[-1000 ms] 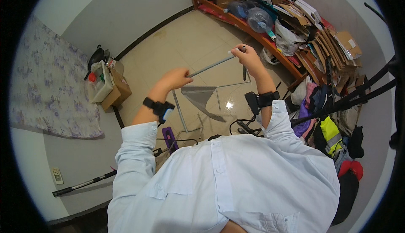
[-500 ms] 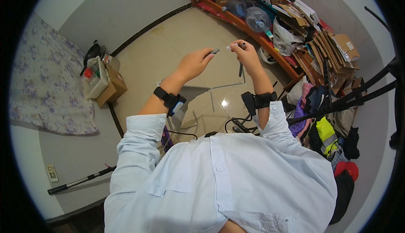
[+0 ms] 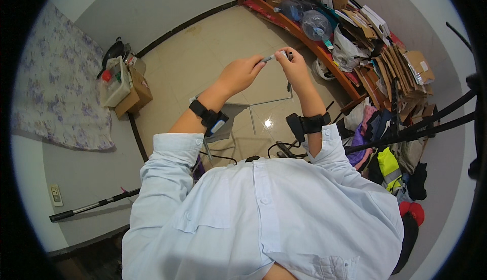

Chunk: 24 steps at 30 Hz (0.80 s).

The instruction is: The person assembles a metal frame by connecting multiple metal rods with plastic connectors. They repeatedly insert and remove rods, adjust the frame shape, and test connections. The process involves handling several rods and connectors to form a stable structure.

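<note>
My left hand (image 3: 240, 75) is closed, pinching a short grey pen-like piece (image 3: 267, 58) between thumb and fingers. My right hand (image 3: 296, 71) is closed too, with a small white piece (image 3: 282, 53) at its fingertips. The grey piece's tip meets the white piece, or nearly so; I cannot tell whether they are joined. A dark, slim pen-like stick (image 3: 290, 55) is also tucked in my right hand, its lower end showing below the fingers. Both hands are raised in front of me, close together. Black bands sit on both wrists.
Thin grey metal bars (image 3: 271, 101) lie below my hands. To the right, a wooden bed frame (image 3: 304, 39) holds cardboard, a bag and large clear bottles (image 3: 315, 25); clothes (image 3: 388, 168) are heaped nearer. At left stand a white bin (image 3: 115, 85) and a cardboard box (image 3: 136, 96).
My hands have come closer together. The gap between the grey piece and the white piece has closed or nearly closed. The dark stick stays in my right hand.
</note>
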Motion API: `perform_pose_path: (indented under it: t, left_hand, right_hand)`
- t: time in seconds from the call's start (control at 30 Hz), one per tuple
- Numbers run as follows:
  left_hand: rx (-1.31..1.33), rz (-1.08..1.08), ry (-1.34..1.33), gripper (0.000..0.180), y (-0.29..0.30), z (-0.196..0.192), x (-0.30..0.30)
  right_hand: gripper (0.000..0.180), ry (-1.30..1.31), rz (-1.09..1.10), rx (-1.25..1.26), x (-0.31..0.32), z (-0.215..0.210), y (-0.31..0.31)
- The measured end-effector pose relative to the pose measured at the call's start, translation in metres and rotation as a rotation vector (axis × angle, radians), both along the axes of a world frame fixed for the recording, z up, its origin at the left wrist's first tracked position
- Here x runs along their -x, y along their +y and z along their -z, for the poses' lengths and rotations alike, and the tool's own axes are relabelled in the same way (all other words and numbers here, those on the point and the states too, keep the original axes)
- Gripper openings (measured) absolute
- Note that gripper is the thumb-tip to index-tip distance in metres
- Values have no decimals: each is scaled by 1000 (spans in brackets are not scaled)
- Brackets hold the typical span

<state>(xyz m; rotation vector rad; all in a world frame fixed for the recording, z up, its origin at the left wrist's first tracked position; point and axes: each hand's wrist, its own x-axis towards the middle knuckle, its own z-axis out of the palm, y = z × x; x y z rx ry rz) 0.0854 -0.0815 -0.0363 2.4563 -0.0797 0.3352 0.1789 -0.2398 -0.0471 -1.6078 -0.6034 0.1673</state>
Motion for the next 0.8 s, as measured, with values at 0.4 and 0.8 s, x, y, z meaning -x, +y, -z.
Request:
perform_pose_path:
  t: [0.4,0.8]
  left_hand:
    - [-116,15,-112,25,-5,-12,1]
    - [-176,-17,-127,25,-9,-24,0]
  right_hand:
    - [26,-127,26,19,2,-16,-7]
    - [26,-161,43,66,5,-28,-12]
